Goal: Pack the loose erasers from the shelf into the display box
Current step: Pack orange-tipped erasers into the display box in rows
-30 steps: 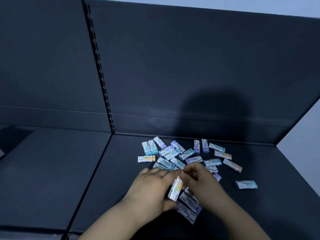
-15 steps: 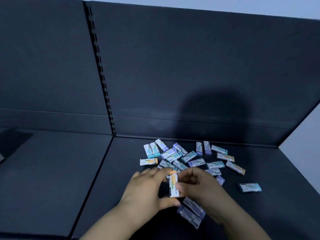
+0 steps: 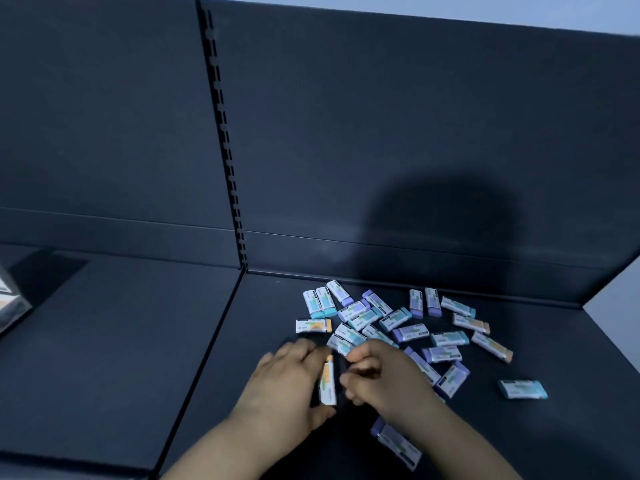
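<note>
The orange-tipped eraser point(image 3: 327, 384) stands on end in your left hand point(image 3: 287, 382), gripped between the fingers at its top and the thumb near its lower end. Your right hand point(image 3: 384, 379) sits just beside it with a dark gap between them. Its fingers are curled, and you cannot tell whether they hold anything. Beyond your hands the loose erasers point(image 3: 391, 320) lie scattered on the dark shelf point(image 3: 104, 341), with teal, purple and orange ends mixed. One teal eraser point(image 3: 523, 389) lies apart on the right, and a purple eraser point(image 3: 394, 441) lies by your right forearm.
</note>
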The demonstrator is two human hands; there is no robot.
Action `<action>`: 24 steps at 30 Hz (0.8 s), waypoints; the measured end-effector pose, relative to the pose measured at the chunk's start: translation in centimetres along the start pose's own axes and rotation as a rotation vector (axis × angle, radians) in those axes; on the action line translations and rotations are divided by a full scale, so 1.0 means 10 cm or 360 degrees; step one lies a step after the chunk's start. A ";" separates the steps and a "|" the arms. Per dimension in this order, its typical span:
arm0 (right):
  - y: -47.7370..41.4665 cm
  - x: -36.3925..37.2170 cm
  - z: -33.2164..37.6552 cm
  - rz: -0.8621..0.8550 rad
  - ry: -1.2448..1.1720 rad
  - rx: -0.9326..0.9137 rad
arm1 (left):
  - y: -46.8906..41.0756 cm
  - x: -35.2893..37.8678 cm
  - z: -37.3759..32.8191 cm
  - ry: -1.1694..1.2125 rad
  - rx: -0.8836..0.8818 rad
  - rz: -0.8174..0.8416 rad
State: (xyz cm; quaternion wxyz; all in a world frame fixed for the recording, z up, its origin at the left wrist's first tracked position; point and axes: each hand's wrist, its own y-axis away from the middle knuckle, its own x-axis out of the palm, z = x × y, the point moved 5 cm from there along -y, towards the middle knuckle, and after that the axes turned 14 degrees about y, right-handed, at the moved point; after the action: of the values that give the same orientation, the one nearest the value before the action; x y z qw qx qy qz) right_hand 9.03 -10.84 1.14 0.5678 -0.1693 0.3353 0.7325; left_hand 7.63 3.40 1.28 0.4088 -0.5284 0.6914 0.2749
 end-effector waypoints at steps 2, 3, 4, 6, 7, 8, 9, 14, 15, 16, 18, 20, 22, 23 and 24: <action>-0.12 -0.02 0.04 -0.0092 0.0274 -0.0139 | 0.03 0.00 0.12 -0.0066 -0.0116 0.0058; -0.18 -0.03 0.08 -0.0141 0.0388 -0.0214 | 0.05 0.00 0.17 -0.0105 -0.0164 0.0081; -0.26 -0.02 0.13 -0.0186 0.0479 -0.0302 | 0.06 0.00 0.21 -0.0144 -0.0200 0.0098; -0.42 0.04 0.25 -0.0256 0.0667 -0.0474 | 0.09 -0.01 0.27 -0.0191 -0.0255 0.0129; -0.49 0.09 0.31 -0.0281 0.0742 -0.0546 | 0.10 -0.02 0.29 -0.0195 -0.0274 0.0142; -0.56 0.13 0.37 -0.0298 0.0802 -0.0617 | 0.10 -0.02 0.30 -0.0195 -0.0284 0.0154; -0.62 0.18 0.42 -0.0304 0.0875 -0.0672 | 0.10 -0.03 0.31 -0.0195 -0.0288 0.0163; -0.84 0.39 0.51 -0.0280 0.1376 -0.0720 | 0.08 -0.07 0.35 -0.0191 -0.0292 0.0187; -0.86 0.42 0.52 -0.0256 0.1408 -0.0702 | 0.09 -0.08 0.35 -0.0185 -0.0290 0.0187; -0.87 0.45 0.52 -0.0241 0.1407 -0.0703 | 0.09 -0.08 0.35 -0.0176 -0.0290 0.0186; -0.85 0.48 0.55 -0.0217 0.1432 -0.0746 | 0.08 -0.08 0.36 -0.0166 -0.0293 0.0190; -0.83 0.48 0.56 -0.0198 0.1530 -0.0810 | 0.06 -0.09 0.36 -0.0171 -0.0290 0.0198; -0.79 0.46 0.55 -0.0225 0.1597 -0.0887 | 0.03 -0.09 0.35 -0.0178 -0.0296 0.0219; -0.76 0.44 0.53 -0.0271 0.1565 -0.0956 | 0.02 -0.09 0.35 -0.0184 -0.0302 0.0231; -0.73 0.42 0.51 -0.0314 0.1495 -0.1021 | 0.00 -0.09 0.35 -0.0195 -0.0306 0.0246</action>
State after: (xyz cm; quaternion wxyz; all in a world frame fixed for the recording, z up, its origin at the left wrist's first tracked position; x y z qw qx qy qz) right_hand 15.36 -3.38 0.02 0.3440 -0.6706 0.2952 0.5873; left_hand 8.69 6.69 0.29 0.3753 -0.4926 0.6742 0.4024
